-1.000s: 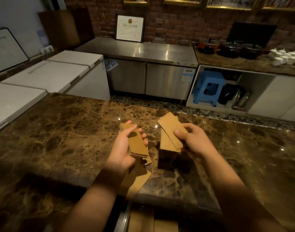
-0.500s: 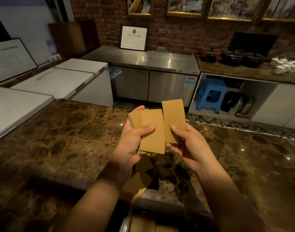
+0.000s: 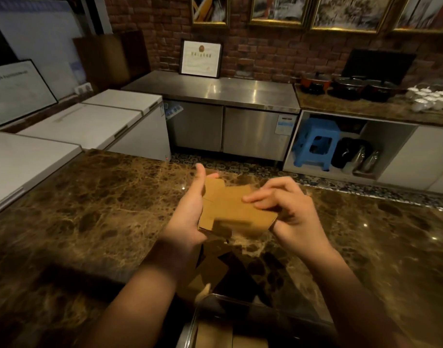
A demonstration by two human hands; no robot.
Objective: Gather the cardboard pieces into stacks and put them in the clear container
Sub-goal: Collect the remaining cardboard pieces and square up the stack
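Resting between both hands' fingers (image 3: 259,197), cardboard pieces (image 3: 230,209) overlap.

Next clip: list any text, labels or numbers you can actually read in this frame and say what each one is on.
No text here can be read.
Framed certificate on the steel counter: red emblem and lines of print, too blurred.
White framed board at left: one line of small print, illegible.
Sticker on the steel cabinet door: blue and white label, too small.
Cardboard pieces in the hands: no printing visible.
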